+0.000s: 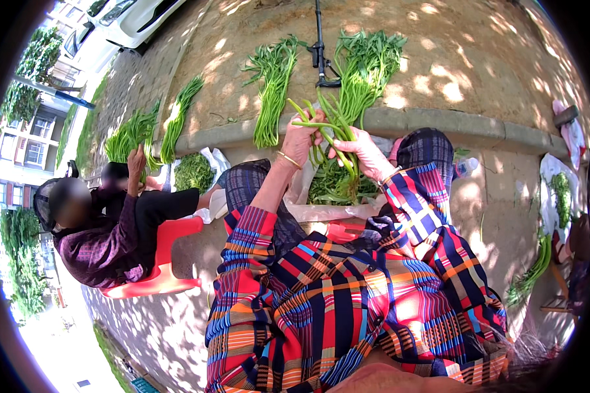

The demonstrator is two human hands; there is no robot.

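My left hand (300, 136), with a bangle at the wrist, closes its fingers round green stems of water spinach (337, 128). In my right hand (366, 155) the lower part of the same small bunch is gripped, its stems fanning up and left between both hands. Directly below them, between my knees, lies a heap of loose leafy greens (334, 187) in a pale plastic bag (300, 187). Past my hands, a large bunch of water spinach (367, 69) lies on the ground with its leaves pointing away, and another bunch (272, 92) is to its left.
A stone curb (419, 122) runs across beyond my knees. A black walking stick (318, 52) lies between the bunches. At left, a person (105, 242) on a red plastic chair (170, 262) handles greens (134, 134). A plastic bottle (465, 167) lies right of my knee; more greens (531, 268) are farther right.
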